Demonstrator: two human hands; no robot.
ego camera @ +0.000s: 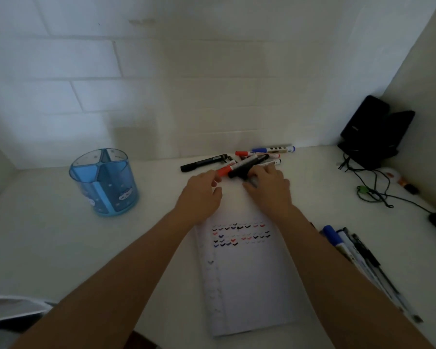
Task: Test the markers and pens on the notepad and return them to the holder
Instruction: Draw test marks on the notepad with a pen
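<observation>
The notepad [249,285] is well marked but the holder [103,187] left of it looks empty; left hand [202,196] and right hand [271,188] reach markers [272,149] beyond it, grips unclear.

Your white desk top [48,248] carries a translucent blue plastic holder [103,182] at left and a tick-marked white notepad [247,278] centrally. Beyond it lies a heap of markers [257,155]; at right, a row of pens [347,248] and black cables [374,195].

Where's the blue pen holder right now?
Head view: the blue pen holder stands upright on the desk's left side, near the back wall, well left of the left hand and the loose markers.
</observation>
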